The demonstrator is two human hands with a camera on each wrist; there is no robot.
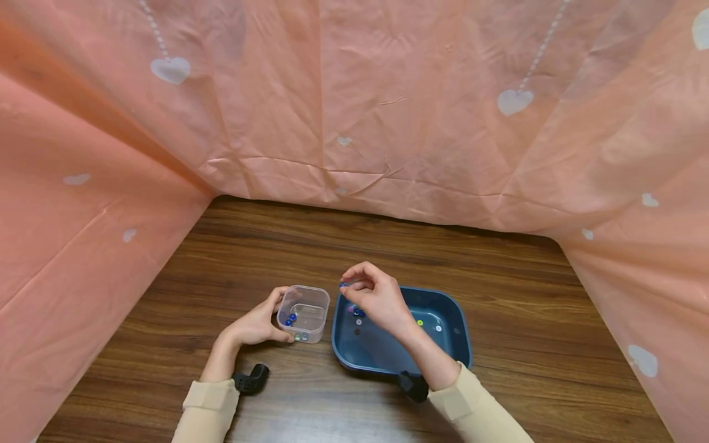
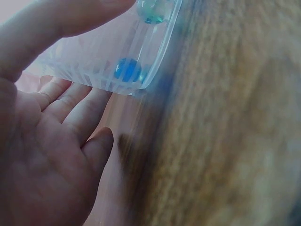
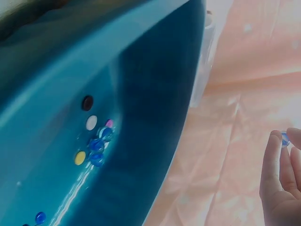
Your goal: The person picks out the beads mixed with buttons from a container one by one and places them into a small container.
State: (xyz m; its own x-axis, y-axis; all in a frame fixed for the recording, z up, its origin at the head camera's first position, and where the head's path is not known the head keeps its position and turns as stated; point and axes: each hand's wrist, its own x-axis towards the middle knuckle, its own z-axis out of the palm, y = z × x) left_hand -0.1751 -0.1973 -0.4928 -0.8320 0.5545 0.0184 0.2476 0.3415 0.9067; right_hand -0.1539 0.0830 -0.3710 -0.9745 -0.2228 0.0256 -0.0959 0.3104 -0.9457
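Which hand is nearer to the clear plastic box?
Left. The left hand holds the clear plastic box by its side. The right hand is apart from it, raised over the blue basin, pinching a blue bead.

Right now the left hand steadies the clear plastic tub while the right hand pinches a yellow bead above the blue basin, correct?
Not quite: the bead pinched by the right hand is blue, as the right wrist view shows. The rest holds: the left hand holds the clear tub beside the blue basin.

Bare tabletop [image 1: 343, 246] is seen behind the clear box [image 1: 304, 312] and blue tub [image 1: 454, 320]. The sides are blocked by pink cloth [image 1: 83, 246].
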